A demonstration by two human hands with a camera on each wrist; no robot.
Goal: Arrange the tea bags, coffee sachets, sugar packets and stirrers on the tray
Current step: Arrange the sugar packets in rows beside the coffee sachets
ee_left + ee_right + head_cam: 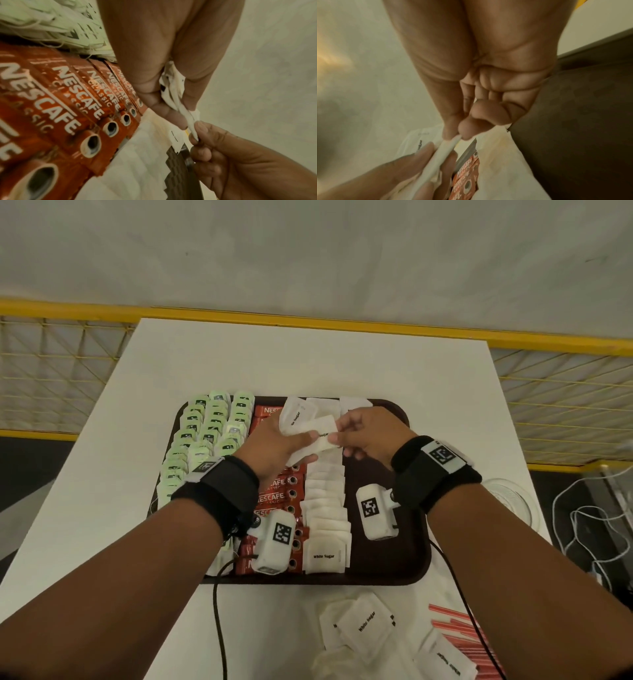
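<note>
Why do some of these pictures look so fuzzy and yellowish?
Head view: sharp, with wide-angle bending of the yellow rail. Left wrist view: dim greenish tint, and the nearest red Nescafe coffee sachets blur. Right wrist view: the blurriest, with the white paper sugar packet and right hand soft.

**Bare forearms, black wrist straps, tagged camera pods**

Both forearms are bare. Each wrist wears a broad black strap: the left wrist strap [219, 491] at centre left, the right wrist strap [435, 474] at centre right. Each carries a white pod [373, 508] printed with a black square code marker; thin black cables [219, 611] trail toward the lower frame.
</note>
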